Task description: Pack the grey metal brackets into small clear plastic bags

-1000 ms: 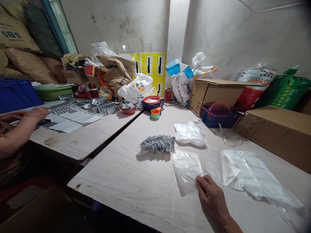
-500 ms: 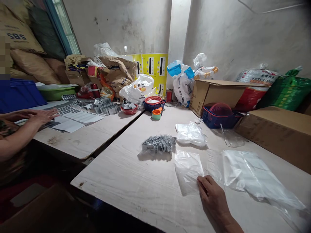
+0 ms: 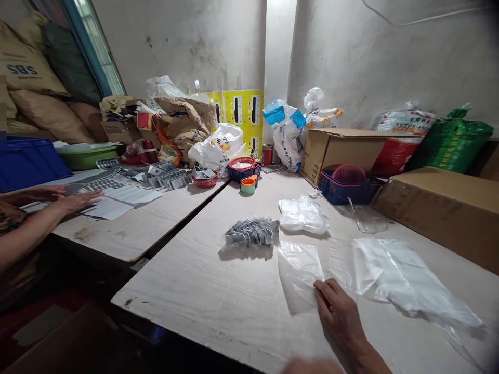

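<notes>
My right hand [image 3: 338, 310] is closed, its fingertips pinching the right edge of a clear flat plastic bag [image 3: 298, 278] that lies on the table. At the bottom edge a blurred part of my left hand [image 3: 312, 365] shows; its fingers cannot be made out. Just behind the bag sits a stack of small clear bags [image 3: 303, 215]. To its left is a row of grey folded pieces in clear wrapping [image 3: 251, 232]. A larger pile of clear plastic bags [image 3: 409, 275] spreads out right of my right hand.
A tape roll in an orange and green holder [image 3: 248, 184] stands farther back, near a red basket [image 3: 205, 179]. Cardboard boxes [image 3: 440, 208] and a blue basket [image 3: 343, 189] line the right side. At the left table, a co-worker's hands [image 3: 74, 200] rest over papers. A gap parts the tables.
A blurred part of my left hand has come in at the bottom edge. My right hand keeps its pinch on the bag. The view has shifted slightly.
</notes>
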A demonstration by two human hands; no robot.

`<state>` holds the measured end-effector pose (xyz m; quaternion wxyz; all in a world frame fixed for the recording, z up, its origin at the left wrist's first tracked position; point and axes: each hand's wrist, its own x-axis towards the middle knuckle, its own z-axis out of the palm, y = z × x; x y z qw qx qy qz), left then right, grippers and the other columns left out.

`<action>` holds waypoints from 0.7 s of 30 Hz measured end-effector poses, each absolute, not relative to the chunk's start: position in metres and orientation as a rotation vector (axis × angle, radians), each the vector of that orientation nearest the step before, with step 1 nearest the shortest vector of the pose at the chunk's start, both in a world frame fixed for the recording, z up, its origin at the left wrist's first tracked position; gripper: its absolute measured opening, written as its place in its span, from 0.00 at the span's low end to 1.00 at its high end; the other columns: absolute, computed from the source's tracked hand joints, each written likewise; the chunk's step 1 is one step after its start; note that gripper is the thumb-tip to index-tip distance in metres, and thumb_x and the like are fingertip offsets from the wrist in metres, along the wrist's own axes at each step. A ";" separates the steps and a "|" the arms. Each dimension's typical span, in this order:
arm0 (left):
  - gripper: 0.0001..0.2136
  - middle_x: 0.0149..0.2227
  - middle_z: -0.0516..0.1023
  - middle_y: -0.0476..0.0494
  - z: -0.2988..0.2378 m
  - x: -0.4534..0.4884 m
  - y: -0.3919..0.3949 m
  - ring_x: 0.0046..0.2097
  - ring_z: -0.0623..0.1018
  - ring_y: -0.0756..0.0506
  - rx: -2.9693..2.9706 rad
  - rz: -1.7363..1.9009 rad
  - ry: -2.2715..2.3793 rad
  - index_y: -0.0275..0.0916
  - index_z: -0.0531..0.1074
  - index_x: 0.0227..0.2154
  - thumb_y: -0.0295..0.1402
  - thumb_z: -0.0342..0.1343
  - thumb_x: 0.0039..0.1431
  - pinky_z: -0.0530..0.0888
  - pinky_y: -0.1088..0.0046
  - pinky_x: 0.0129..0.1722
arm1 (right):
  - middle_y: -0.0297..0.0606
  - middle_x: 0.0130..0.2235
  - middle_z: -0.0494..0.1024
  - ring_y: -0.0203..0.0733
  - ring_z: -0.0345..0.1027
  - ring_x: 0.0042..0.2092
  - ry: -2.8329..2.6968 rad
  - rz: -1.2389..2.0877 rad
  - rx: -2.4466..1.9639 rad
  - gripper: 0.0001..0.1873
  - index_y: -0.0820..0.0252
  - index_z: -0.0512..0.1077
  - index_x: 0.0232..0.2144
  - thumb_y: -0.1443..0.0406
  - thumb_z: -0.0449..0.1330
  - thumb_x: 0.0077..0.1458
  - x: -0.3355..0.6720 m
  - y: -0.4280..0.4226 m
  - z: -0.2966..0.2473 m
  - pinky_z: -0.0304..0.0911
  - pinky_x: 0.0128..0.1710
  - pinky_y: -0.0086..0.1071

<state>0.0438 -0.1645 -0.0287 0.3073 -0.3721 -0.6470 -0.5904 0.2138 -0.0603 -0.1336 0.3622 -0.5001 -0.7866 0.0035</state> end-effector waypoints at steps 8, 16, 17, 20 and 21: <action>0.18 0.44 0.66 0.34 -0.055 0.037 -0.099 0.43 0.68 0.39 -2.400 -1.058 -1.715 0.34 0.66 0.42 0.36 0.57 0.49 0.70 0.60 0.41 | 0.37 0.31 0.66 0.38 0.62 0.31 -2.098 -0.050 -1.258 0.10 0.61 0.68 0.39 0.66 0.48 0.59 0.213 -0.060 -0.134 0.59 0.31 0.30; 0.06 0.31 0.68 0.43 -0.093 0.043 -0.066 0.34 0.68 0.44 -2.251 -0.814 -1.757 0.37 0.67 0.30 0.22 0.51 0.49 0.66 0.67 0.33 | 0.37 0.31 0.66 0.37 0.62 0.31 -2.102 -0.087 -1.244 0.10 0.60 0.68 0.39 0.66 0.48 0.60 0.213 -0.060 -0.135 0.59 0.30 0.30; 0.06 0.29 0.67 0.44 -0.097 0.042 -0.065 0.32 0.68 0.45 -2.241 -0.798 -1.750 0.38 0.66 0.27 0.21 0.50 0.48 0.65 0.68 0.31 | 0.37 0.31 0.67 0.37 0.62 0.31 -2.098 -0.082 -1.243 0.10 0.60 0.68 0.39 0.66 0.48 0.60 0.213 -0.060 -0.135 0.59 0.30 0.30; 0.07 0.26 0.66 0.46 -0.106 0.040 -0.063 0.29 0.67 0.46 -2.199 -0.794 -1.736 0.39 0.65 0.24 0.20 0.51 0.47 0.62 0.69 0.28 | 0.37 0.31 0.67 0.37 0.62 0.31 -2.102 -0.064 -1.230 0.10 0.60 0.68 0.39 0.66 0.48 0.60 0.213 -0.060 -0.134 0.59 0.30 0.29; 0.06 0.26 0.66 0.46 -0.107 0.039 -0.063 0.29 0.67 0.46 -2.191 -0.805 -1.732 0.39 0.65 0.24 0.20 0.51 0.47 0.62 0.69 0.28 | 0.37 0.31 0.67 0.37 0.62 0.31 -2.103 -0.060 -1.225 0.10 0.60 0.68 0.39 0.65 0.49 0.60 0.213 -0.061 -0.133 0.60 0.31 0.29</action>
